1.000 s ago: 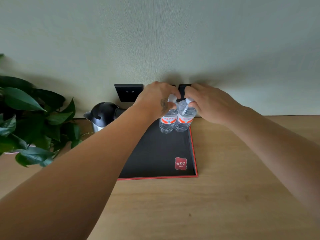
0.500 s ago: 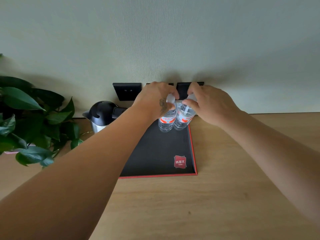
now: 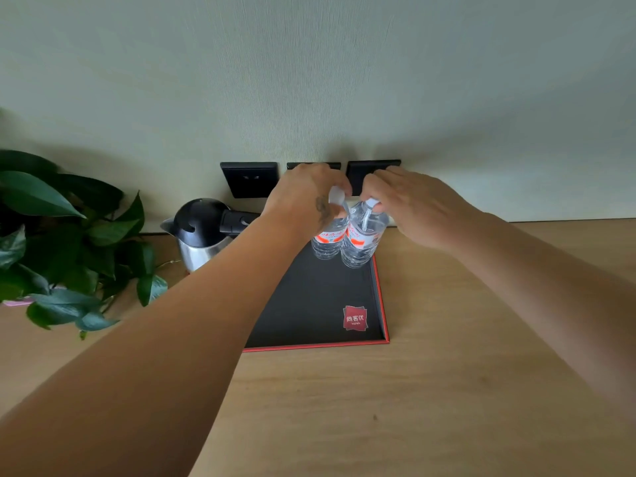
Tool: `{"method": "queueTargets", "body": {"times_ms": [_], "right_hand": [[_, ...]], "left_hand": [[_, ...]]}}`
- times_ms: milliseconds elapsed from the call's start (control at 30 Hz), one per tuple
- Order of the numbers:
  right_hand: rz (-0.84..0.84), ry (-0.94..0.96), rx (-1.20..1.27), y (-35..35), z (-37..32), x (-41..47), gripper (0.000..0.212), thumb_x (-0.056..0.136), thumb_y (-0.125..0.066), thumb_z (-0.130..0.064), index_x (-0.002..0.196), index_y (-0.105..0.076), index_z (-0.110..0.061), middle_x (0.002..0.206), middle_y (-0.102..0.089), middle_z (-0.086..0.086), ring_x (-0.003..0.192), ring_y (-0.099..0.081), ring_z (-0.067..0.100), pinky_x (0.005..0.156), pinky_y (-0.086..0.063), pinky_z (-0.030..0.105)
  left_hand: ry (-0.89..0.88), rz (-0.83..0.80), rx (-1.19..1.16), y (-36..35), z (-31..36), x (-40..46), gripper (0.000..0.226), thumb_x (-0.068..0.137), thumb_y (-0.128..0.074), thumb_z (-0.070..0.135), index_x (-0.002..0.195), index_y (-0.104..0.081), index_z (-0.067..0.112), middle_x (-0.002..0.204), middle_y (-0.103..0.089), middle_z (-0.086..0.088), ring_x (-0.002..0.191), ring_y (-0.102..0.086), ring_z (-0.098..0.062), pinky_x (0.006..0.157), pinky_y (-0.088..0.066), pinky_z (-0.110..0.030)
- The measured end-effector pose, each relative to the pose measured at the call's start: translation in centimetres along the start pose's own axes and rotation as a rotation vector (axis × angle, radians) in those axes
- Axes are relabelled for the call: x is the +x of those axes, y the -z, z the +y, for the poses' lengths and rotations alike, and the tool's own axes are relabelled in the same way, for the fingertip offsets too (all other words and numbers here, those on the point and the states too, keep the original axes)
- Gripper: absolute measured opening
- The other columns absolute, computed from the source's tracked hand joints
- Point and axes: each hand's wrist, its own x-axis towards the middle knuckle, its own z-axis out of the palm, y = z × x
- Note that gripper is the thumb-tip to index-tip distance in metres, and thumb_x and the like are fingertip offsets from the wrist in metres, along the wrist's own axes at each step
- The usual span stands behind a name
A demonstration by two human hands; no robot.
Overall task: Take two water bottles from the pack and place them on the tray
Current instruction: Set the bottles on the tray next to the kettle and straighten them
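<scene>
Fingers of the left hand [image 3: 306, 197] pinched the left bottle [image 3: 328, 235] cap; the right hand [image 3: 409, 204] pinched the right bottle [image 3: 361, 242] cap, both at the tray [image 3: 309, 304] far right corner.

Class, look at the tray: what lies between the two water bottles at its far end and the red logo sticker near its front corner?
Nothing: in the head view, only bare black tray surface stretches from the water bottles to the red logo sticker.
</scene>
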Motion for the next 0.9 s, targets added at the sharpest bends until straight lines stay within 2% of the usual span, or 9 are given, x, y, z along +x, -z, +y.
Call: {"method": "queueTargets", "body": {"times_ms": [133, 233, 267, 333, 400, 467, 600, 700, 900], "right_hand": [[-0.025, 0.038, 0.046, 0.0, 0.1, -0.4, 0.05, 0.078, -0.061, 0.027, 0.115, -0.063, -0.006, 0.107, -0.067, 0.011, 0.098, -0.06, 0.034, 0.067, -0.051, 0.047], [-0.045, 0.049, 0.092, 0.1, -0.1, -0.4, 0.056, 0.074, -0.056, 0.03, 0.115, -0.064, -0.007, 0.112, -0.068, 0.009, 0.101, -0.06, 0.033, 0.068, -0.051, 0.048], [-0.045, 0.02, 0.11, 0.1, -0.2, -0.4, 0.051, 0.08, -0.06, 0.026, 0.117, -0.062, -0.009, 0.113, -0.067, 0.007, 0.102, -0.06, 0.031, 0.07, -0.052, 0.048], [-0.012, -0.055, 0.159, 0.1, -0.1, -0.4, 0.036, 0.094, -0.071, 0.002, 0.125, -0.058, -0.014, 0.117, -0.065, 0.004, 0.103, -0.06, 0.029, 0.074, -0.05, 0.043], [0.031, -0.114, 0.195, 0.1, -0.1, -0.3, 0.036, 0.099, -0.074, -0.021, 0.13, -0.057, -0.015, 0.123, -0.064, 0.005, 0.102, -0.062, 0.03, 0.077, -0.049, 0.04], [0.028, -0.185, 0.164, 0.0, -0.1, -0.1, 0.036, 0.099, -0.073, -0.029, 0.128, -0.058, -0.014, 0.121, -0.065, 0.009, 0.099, -0.065, 0.037, 0.079, -0.055, 0.045], [0.026, -0.272, 0.117, -0.6, -0.4, 0.2, 0.026, 0.101, -0.068, -0.023, 0.116, -0.055, -0.006, 0.107, -0.069, 0.015, 0.087, -0.064, 0.044, 0.071, -0.056, 0.052], [0.043, -0.303, 0.099, -1.0, -0.5, 0.4, 0.023, 0.103, -0.065, -0.019, 0.116, -0.055, -0.003, 0.11, -0.07, 0.018, 0.087, -0.065, 0.046, 0.069, -0.054, 0.051], [0.045, -0.315, 0.105, -1.0, -0.2, 0.5, 0.021, 0.104, -0.065, -0.016, 0.116, -0.056, -0.001, 0.11, -0.07, 0.019, 0.088, -0.064, 0.045, 0.067, -0.048, 0.047]], "left_hand": [[0.016, 0.023, -0.041, 0.2, -0.5, -0.1, 0.023, 0.089, -0.086, 0.025, 0.111, -0.083, 0.031, 0.096, -0.069, 0.007, 0.09, -0.061, -0.017, 0.078, -0.045, -0.025], [0.03, 0.018, -0.072, 0.2, -0.4, -0.3, 0.025, 0.09, -0.086, 0.023, 0.113, -0.083, 0.03, 0.112, -0.081, 0.001, 0.102, -0.071, -0.024, 0.087, -0.057, -0.03], [0.033, 0.011, -0.075, 0.2, -0.2, -0.3, 0.026, 0.09, -0.086, 0.023, 0.115, -0.083, 0.03, 0.115, -0.081, -0.001, 0.105, -0.072, -0.025, 0.089, -0.058, -0.032], [0.031, 0.0, -0.063, 0.2, 0.1, -0.3, 0.027, 0.09, -0.086, 0.023, 0.116, -0.082, 0.03, 0.117, -0.08, -0.002, 0.108, -0.072, -0.027, 0.091, -0.057, -0.033], [0.035, -0.005, -0.062, 0.3, 0.2, -0.2, 0.028, 0.091, -0.086, 0.023, 0.118, -0.082, 0.029, 0.118, -0.08, -0.003, 0.11, -0.072, -0.027, 0.093, -0.058, -0.034], [0.043, -0.003, -0.079, 0.3, 0.1, -0.2, 0.029, 0.091, -0.086, 0.021, 0.119, -0.082, 0.027, 0.12, -0.08, -0.004, 0.112, -0.071, -0.028, 0.098, -0.06, -0.039], [0.009, 0.009, -0.112, -0.2, -0.1, -0.7, 0.034, 0.093, -0.085, 0.019, 0.125, -0.077, 0.019, 0.124, -0.078, -0.007, 0.114, -0.07, -0.031, 0.1, -0.058, -0.046], [-0.013, 0.036, -0.142, -0.8, -0.3, -0.9, 0.033, 0.091, -0.085, 0.015, 0.123, -0.077, 0.016, 0.118, -0.076, -0.008, 0.106, -0.07, -0.032, 0.095, -0.059, -0.047], [-0.028, 0.102, -0.169, -1.6, -0.7, -0.6, 0.036, 0.09, -0.087, 0.011, 0.124, -0.077, 0.017, 0.117, -0.076, -0.004, 0.1, -0.067, -0.025, 0.086, -0.052, -0.03]]}}
